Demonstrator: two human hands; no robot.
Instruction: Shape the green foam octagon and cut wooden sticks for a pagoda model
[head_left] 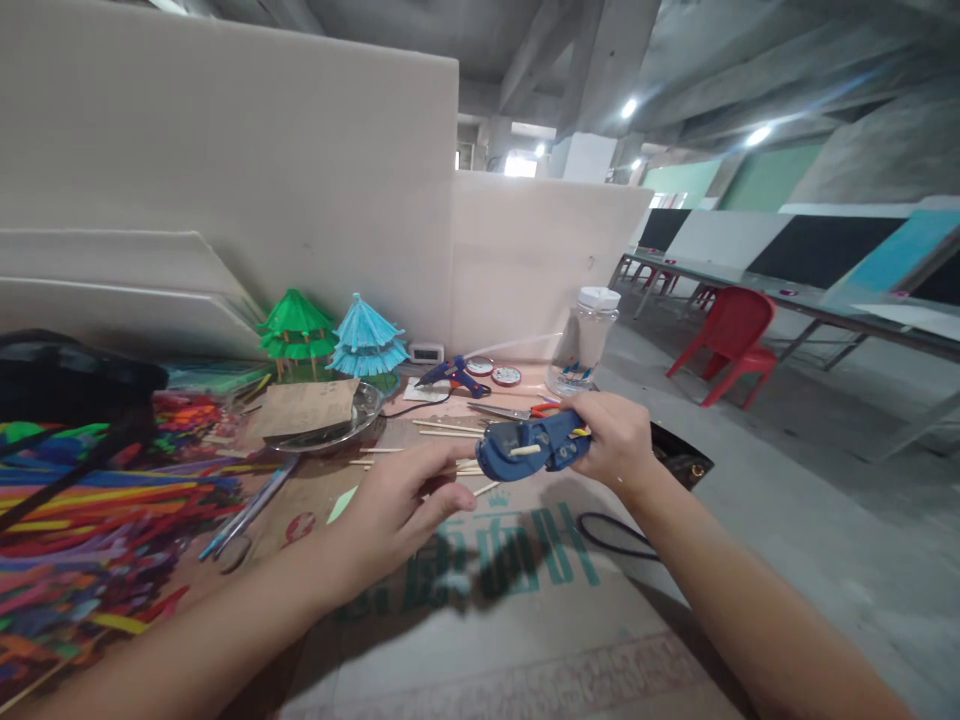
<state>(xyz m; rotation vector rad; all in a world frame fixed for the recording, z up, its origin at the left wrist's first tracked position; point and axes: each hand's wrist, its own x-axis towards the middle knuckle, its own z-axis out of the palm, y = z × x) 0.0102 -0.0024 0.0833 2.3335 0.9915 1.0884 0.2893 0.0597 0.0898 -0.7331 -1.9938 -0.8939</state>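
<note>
My right hand (616, 435) is wrapped round the handles of a blue plier-like tool (541, 445) with a rounded head and rivets, held above the cardboard. A short pale wooden stick piece (525, 450) shows against its head. My left hand (420, 495) is at the tool's left side, index fingertip at the head, the other fingers curled and the thumb below. Whatever the left fingers hold, if anything, is hidden. Several thin wooden sticks (450, 432) lie on the table behind, partly covered by my left hand and the tool.
Colourful pipe cleaners (67, 520) cover the left side. Behind stand a green paper umbrella-roofed model (296, 330), a blue one (366, 335), a glue gun (454, 377), scissors (510, 411) and a clear jar (585, 345). White foam boards (225, 150) rise at the back. A red chair (727, 340) stands right.
</note>
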